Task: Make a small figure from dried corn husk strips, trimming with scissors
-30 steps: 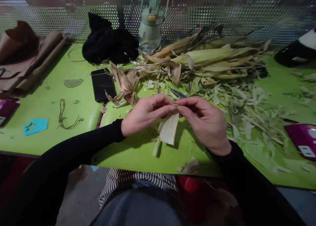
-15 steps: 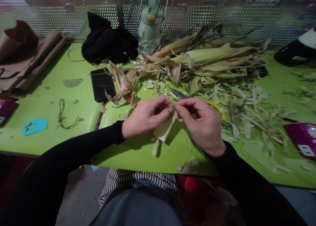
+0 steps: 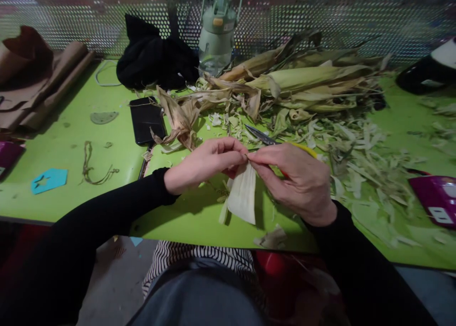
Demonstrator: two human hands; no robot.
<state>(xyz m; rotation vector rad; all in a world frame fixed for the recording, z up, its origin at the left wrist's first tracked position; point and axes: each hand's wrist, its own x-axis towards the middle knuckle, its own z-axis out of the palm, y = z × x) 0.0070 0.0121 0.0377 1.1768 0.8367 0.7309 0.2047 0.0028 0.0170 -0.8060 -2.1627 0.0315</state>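
A pale piece of corn husk (image 3: 242,195) hangs down between my hands, its wide end spread above the table. My left hand (image 3: 208,162) pinches its narrow top between thumb and index finger. From the other side my right hand (image 3: 295,176) grips the same top end, fingertips touching those of the left. Behind the hands lie scissors (image 3: 261,135) with yellow handles, partly covered by my right hand. A thin strip of husk (image 3: 224,213) lies on the table just left of the hanging piece.
Dried corn husks (image 3: 302,81) are heaped at the back, with husk scraps (image 3: 359,150) scattered to the right. A black phone (image 3: 147,121), a black cloth bundle (image 3: 158,60) and a green bottle (image 3: 215,36) stand or lie behind. Brown paper (image 3: 46,84) sits far left.
The husk piece has turned so that its broad face shows and its lower end reaches further down. My left hand has shifted slightly left; the right hand has turned a little, fingers lower.
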